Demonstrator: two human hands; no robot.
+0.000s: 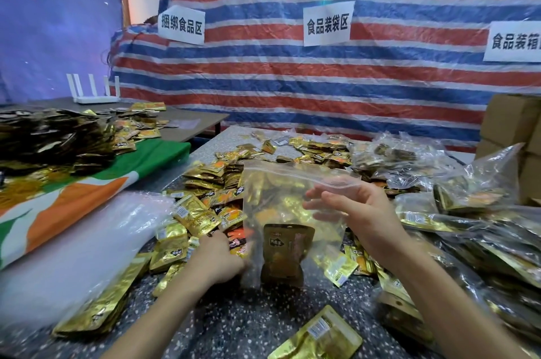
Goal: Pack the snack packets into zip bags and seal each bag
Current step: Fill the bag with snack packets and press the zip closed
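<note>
From where I stand, the right grip (361,214) holds a clear zip bag (281,197) upright over the speckled desk (234,323). Its fingers and thumb pinch the plastic just below the zip strip, at the bag's 2 o'clock corner. One brown packet (285,253) stands at the bottom of the bag (the only one I can make out through the film). At the bag's 8 o'clock the left grip (218,259) lies knuckles-up on the heap of gold snack packets (199,212), fingertips buried among them, so I cannot tell whether it has hold of one. The heap spreads from 9 round to 12 o'clock of the bag. A loose gold packet (319,335) lies flat at 6 o'clock, near the desk's front edge. Filled bags (468,221) pile up at 3 o'clock, with cardboard boxes (512,124) behind them at 2. A bundle of clear plastic (73,241) sits at 9 o'clock, beside a green and orange cloth (102,180). A striped tarp (292,80) with paper signs (326,23) hangs at 12.
</note>
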